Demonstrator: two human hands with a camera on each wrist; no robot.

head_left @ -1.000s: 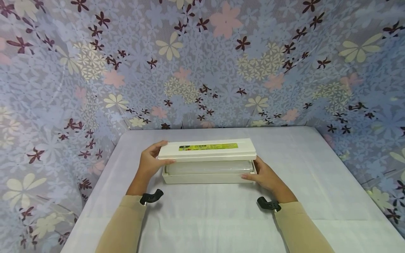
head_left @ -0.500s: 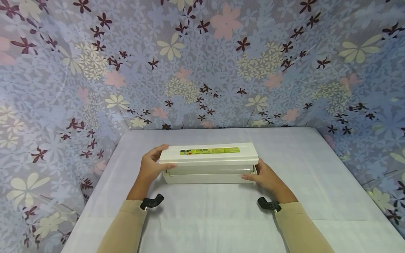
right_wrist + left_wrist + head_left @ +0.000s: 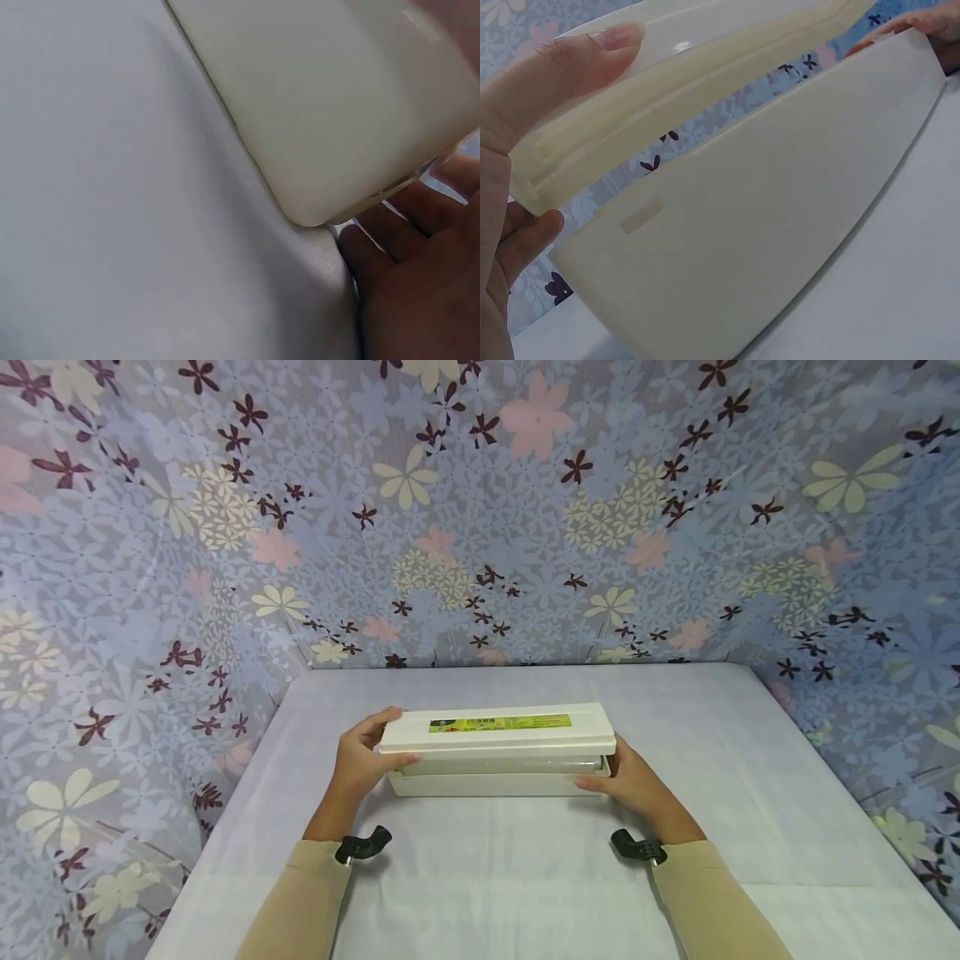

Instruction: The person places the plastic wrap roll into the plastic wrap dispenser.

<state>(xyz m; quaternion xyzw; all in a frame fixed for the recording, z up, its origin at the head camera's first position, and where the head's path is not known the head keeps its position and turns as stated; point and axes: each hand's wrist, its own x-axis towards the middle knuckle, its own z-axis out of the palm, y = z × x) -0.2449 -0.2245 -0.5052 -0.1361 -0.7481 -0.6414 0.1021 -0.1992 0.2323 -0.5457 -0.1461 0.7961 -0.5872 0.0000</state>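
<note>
A long white plastic box for cling film stands on the table, its base (image 3: 498, 786) below a raised lid (image 3: 510, 742) with a yellow-green label (image 3: 500, 723). In the gap between them shows a pale, shiny roll (image 3: 502, 766). My left hand (image 3: 362, 758) grips the lid's left end, thumb on its front edge. My right hand (image 3: 628, 777) holds the base's right end, thumb on the front wall. The left wrist view shows the lid (image 3: 630, 142) apart from the base (image 3: 757, 187) at the near end. Close to the base's corner (image 3: 315, 202) lie my right fingers (image 3: 390, 225).
White cloth covers the table (image 3: 495, 877) around the box. Behind and at both sides hangs a flowered curtain (image 3: 480, 527). Each wrist carries a black camera mount, the left mount (image 3: 363, 843) and the right mount (image 3: 636, 845).
The lid has come down and toward me with my left hand, so the gap over the roll is narrower. My right hand and the base have stayed nearly still.
</note>
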